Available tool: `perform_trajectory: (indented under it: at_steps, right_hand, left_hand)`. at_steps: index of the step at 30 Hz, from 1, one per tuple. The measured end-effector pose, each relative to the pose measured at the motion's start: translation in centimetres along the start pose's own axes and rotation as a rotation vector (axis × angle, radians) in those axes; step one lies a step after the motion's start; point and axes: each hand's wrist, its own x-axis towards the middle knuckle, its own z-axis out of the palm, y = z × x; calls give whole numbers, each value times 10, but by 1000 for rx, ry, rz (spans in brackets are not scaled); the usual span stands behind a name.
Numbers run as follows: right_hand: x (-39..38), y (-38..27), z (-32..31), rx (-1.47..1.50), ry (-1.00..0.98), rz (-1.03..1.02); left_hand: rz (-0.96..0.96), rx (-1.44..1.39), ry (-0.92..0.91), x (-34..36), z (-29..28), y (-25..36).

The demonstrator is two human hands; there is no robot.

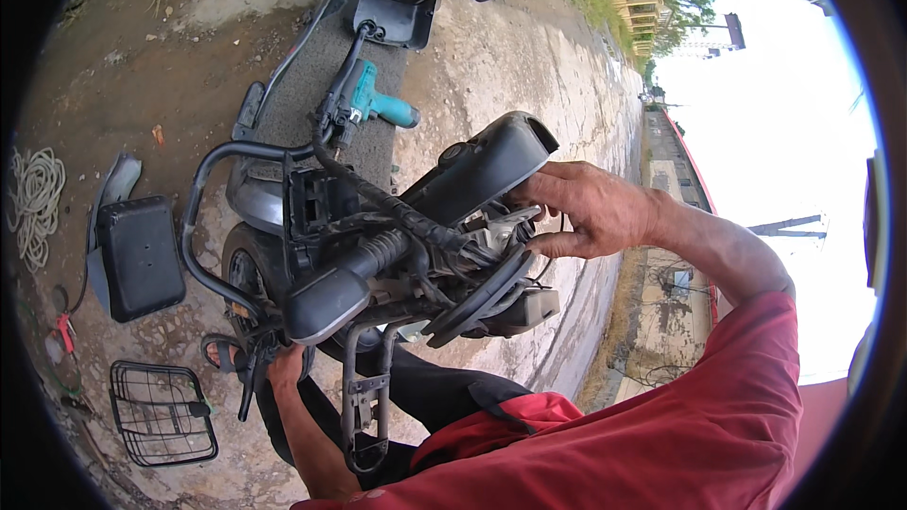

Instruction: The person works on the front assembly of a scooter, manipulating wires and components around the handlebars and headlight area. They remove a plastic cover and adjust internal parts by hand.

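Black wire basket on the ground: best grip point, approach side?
I'd take the black wire basket by its outer rim, along the picture-right edge, coming from above on that side. That edge is nearest the person's left hand, and the open wire grid should let fingers hook round the rim. How deep it is, I can't tell from this view.

The front cover (484, 162) is smooth black plastic with a faint sheen, the mirror (326, 309) duller plastic, and the bent bar (190, 215) looks like scuffed dark metal. The drill (383, 107) is teal plastic, the mat (291, 115) rough and carpet-like. The shirt (605, 439) is matt red cloth, the ground (477, 47) coarse, gritty concrete.
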Motion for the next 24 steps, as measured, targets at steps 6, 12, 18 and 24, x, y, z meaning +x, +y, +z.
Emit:
perform_trajectory:
  at_steps: [6, 12, 18, 24]
  right_hand:
    - [14, -25, -13, 197, -61, 433]
    - [4, -19, 14, 295, 78, 312]
    - [15, -26, 9, -130, 21, -36]
    - [-9, -2, 15, 384, 78, 384]
  left_hand:
    - [4, -7, -21, -6, -7, 12]
    - [133, -270, -36, -25, -26, 19]
    - [346, -411, -66, -15, -13, 1]
    - [494, -540, -58, 39, 56, -37]
